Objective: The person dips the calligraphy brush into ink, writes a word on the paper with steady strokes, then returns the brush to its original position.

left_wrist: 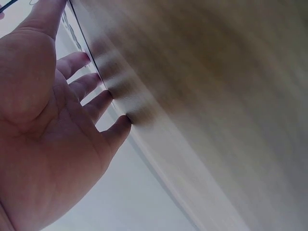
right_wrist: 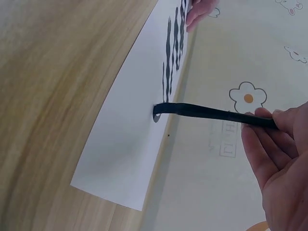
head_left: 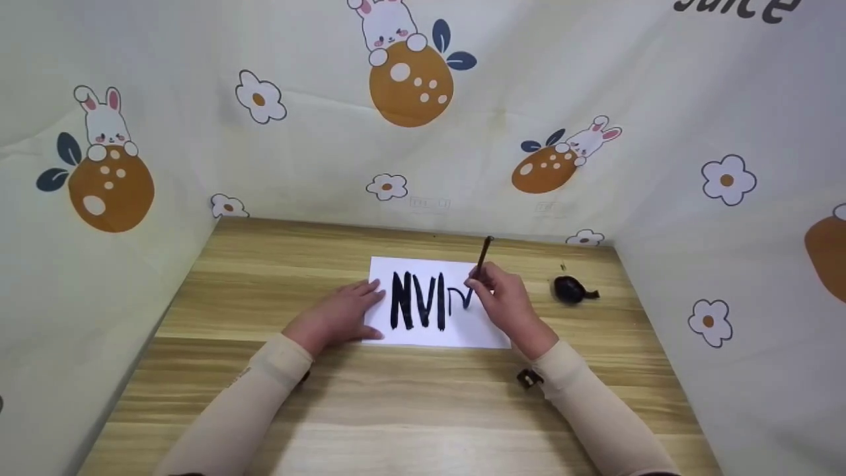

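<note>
A sheet of white paper (head_left: 486, 336) lies on the table, with thick black letters (head_left: 418, 301) reading "NVI" and a thinner curved stroke to their right. My right hand (head_left: 507, 297) pinches a dark brush (head_left: 484, 256) by its handle. In the right wrist view the brush (right_wrist: 207, 110) has its bent tip on the paper, at the end of the curved stroke. My left hand (head_left: 340, 314) rests at the sheet's left edge with its fingers spread. The left wrist view shows the left hand (left_wrist: 62, 130) from the palm side, its fingertips touching down.
A small black dish (head_left: 570, 290) with a short handle stands on the wood-grain table (head_left: 410, 410), right of the paper. Pale cloth walls (head_left: 317, 152) with printed rabbits, oranges and flowers enclose the table at the back and both sides.
</note>
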The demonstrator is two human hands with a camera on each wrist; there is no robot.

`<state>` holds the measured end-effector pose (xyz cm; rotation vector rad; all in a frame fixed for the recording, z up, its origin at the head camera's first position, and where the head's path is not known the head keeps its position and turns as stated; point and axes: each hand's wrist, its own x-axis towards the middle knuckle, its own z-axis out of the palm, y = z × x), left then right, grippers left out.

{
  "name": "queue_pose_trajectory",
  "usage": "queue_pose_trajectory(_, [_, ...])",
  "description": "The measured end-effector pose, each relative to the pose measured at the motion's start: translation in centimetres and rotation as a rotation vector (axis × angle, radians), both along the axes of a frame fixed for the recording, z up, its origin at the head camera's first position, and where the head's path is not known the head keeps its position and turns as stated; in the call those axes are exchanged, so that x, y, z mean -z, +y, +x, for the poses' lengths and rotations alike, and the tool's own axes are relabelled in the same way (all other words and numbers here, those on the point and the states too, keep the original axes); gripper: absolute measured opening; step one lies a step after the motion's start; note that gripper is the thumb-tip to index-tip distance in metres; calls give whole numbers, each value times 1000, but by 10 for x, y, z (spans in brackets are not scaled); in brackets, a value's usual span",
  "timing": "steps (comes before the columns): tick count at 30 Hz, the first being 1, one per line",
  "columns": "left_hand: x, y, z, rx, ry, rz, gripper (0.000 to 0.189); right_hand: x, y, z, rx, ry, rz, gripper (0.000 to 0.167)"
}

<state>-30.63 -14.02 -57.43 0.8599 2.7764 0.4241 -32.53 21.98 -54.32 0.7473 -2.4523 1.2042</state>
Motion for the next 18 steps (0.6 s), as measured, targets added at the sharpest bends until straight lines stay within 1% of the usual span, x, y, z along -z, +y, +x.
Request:
queue_pose_trajectory(4, [0,0,-1,-2,-2,1,96,0,-3,2,-27,-9,-18,7])
queue_pose_trajectory(7, [1,0,-1,-4,-2,-3,96,0,-5,3,-30,-14,-14,7])
queue_pose_trajectory(13, [-2,-1,1,-3,-11,21,95,0,-10,7,-57,-43,-37,6])
queue_pose_trajectory(18, [-2,-1,2,-2,-6,24,95,1,-15,8,-61,-45,-41,7])
